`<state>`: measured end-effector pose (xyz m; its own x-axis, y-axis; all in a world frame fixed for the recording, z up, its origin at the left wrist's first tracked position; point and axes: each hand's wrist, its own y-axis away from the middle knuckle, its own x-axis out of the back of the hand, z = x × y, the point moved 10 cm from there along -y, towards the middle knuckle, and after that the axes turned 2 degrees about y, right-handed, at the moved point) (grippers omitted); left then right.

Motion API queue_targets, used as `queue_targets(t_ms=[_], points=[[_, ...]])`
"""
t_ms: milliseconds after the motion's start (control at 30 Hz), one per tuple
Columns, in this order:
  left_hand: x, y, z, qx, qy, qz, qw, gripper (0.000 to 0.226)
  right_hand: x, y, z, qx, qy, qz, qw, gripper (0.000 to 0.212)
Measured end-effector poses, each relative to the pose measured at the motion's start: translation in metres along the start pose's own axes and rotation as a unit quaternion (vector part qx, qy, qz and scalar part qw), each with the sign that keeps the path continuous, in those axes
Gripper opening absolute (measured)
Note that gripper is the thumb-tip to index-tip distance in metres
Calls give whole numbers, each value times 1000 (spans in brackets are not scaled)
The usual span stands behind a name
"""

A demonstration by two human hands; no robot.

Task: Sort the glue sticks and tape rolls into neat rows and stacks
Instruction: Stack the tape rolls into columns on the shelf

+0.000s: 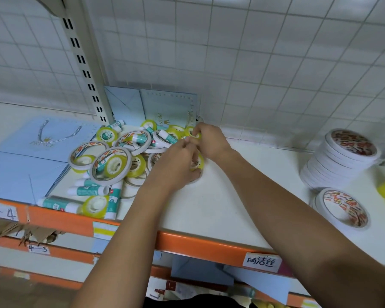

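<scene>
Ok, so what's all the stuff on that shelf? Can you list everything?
glue sticks: several, teal and white, in the left pile
yellow tape rolls: many, yellow, in that pile
white tape rolls: many, white-rimmed, loose in the pile
tape stacks: two, white, right side, tall behind short
paper bags: at least two, pale blue, left and back
shelf: one, white with orange edge
left hand: one, grips a yellow roll
right hand: one, pinches another yellow roll
</scene>
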<state>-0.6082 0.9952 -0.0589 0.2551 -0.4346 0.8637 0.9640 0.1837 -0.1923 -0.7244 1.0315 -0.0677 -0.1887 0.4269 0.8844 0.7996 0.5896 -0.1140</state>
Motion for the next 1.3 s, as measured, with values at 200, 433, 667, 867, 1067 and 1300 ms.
queue_targets(t_ms=[200, 433, 667, 867, 1067, 1300], points=[[20, 10, 4, 6, 15, 12, 1000, 42, 20, 9, 1, -10, -27, 25, 999, 28], [22, 14, 46, -70, 32, -44, 996, 30, 72, 91, 17, 22, -37, 48, 998, 28], [-23, 27, 134, -171, 78, -129, 974, 29, 122, 188, 81, -42, 24, 53, 997, 29], [-66, 30, 214, -217, 90, -162, 959, 28, 174, 256, 149, -113, 28, 97, 988, 26], [-96, 23, 298, -252, 107, -158, 949, 24, 219, 297, 218, -140, 36, 125, 982, 28], [-138, 8, 363, -230, 99, -114, 961, 29, 259, 316, 302, -152, 24, 157, 975, 30]])
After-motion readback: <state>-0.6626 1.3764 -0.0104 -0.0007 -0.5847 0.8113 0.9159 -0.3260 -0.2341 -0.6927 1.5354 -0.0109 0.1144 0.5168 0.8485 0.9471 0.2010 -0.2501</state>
